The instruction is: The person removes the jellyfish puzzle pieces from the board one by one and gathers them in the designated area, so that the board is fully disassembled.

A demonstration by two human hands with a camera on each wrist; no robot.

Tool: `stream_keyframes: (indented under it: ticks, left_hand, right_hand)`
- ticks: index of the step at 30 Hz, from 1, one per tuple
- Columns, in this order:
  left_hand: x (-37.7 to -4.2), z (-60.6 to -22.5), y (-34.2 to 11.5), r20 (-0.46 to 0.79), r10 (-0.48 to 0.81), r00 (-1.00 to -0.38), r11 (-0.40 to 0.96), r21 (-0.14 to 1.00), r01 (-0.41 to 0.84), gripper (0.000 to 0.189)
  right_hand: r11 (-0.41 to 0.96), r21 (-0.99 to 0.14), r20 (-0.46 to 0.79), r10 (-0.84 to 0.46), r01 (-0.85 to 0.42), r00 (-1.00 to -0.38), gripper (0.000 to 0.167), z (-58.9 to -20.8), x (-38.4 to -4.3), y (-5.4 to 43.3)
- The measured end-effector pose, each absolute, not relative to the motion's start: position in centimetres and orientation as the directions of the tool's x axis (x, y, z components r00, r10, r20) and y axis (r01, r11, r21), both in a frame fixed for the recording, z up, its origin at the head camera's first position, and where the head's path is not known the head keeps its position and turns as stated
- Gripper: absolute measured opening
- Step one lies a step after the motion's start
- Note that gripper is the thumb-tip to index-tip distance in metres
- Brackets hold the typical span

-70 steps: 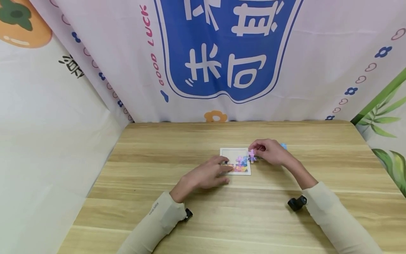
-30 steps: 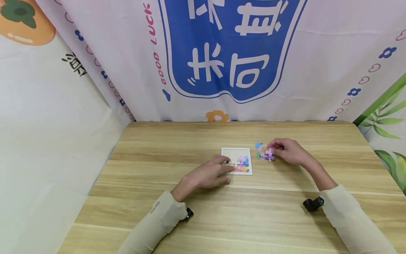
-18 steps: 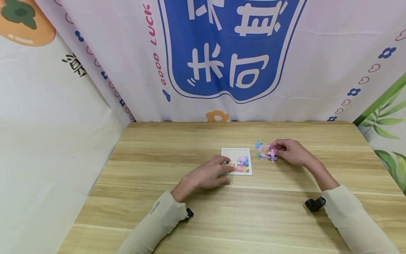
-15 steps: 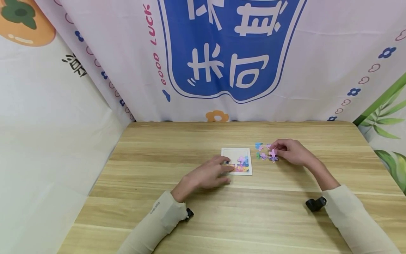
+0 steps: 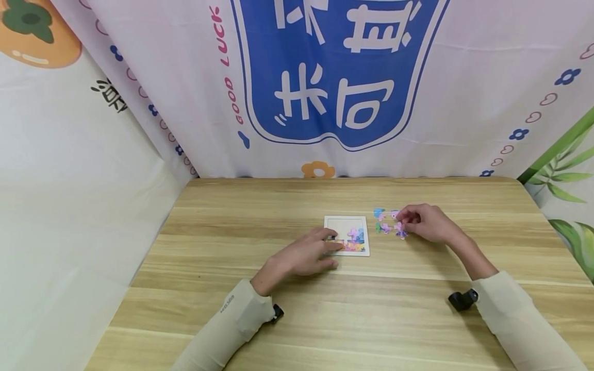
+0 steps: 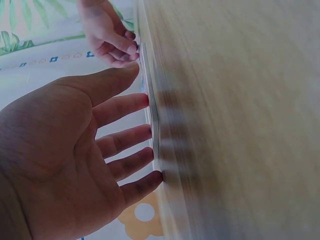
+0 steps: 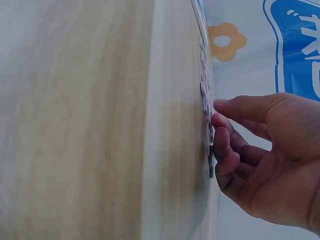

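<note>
A small white-framed jigsaw tray (image 5: 339, 225) lies on the table with joined colourful pieces (image 5: 356, 236) along its lower and right parts; its upper left shows bare backing. My left hand (image 5: 308, 253) rests over the tray's left side, fingers spread and fairly straight; in the left wrist view the fingertips (image 6: 150, 131) touch its edge. To the right, my right hand (image 5: 424, 222) has thumb and fingers at a pink-purple puzzle piece (image 5: 400, 231), pinching its upper edge. Loose pieces lie just left of that hand: a blue one (image 5: 378, 212) and a green-pink one (image 5: 383, 228).
The wooden table (image 5: 297, 319) reaches a patterned cloth (image 5: 185, 103) hanging along its back edge. Another pink piece (image 5: 395, 214) lies beside the right fingertips. A black wrist camera (image 5: 463, 300) hangs below the right sleeve.
My right hand carried the pink-purple piece from the tray's right edge to the loose pieces, then shifted and turned it slightly rightward there. The left hand has stayed on the tray.
</note>
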State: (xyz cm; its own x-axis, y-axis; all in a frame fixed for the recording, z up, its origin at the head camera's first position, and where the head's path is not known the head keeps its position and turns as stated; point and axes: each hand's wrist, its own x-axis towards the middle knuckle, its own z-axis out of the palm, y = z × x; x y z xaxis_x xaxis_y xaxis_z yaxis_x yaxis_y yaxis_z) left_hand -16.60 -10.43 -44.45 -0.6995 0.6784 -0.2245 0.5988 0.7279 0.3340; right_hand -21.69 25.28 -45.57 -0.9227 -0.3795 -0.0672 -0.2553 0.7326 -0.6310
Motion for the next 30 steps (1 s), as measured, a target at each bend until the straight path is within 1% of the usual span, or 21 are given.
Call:
stream_keyframes:
  ticks: [18, 24, 30]
  left_hand:
    - [-16.6, -44.5, -10.4, -0.229, 0.676, -0.700, 0.731, 0.326, 0.599, 0.051]
    - [-16.6, -44.6, -10.4, -0.225, 0.675, -0.703, 0.731, 0.333, 0.595, 0.051]
    - [-16.6, -44.7, -10.4, -0.220, 0.672, -0.707, 0.732, 0.337, 0.592, 0.051]
  right_hand:
    - [0.745, -0.623, -0.091, -0.371, -0.237, -0.924, 0.016, -45.7, -21.9, 25.1]
    - [0.748, -0.623, -0.083, -0.357, -0.231, -0.930, 0.015, -45.4, -21.7, 24.8]
    - [0.735, -0.640, -0.074, -0.350, -0.225, -0.934, 0.019, -45.2, -21.6, 24.1]
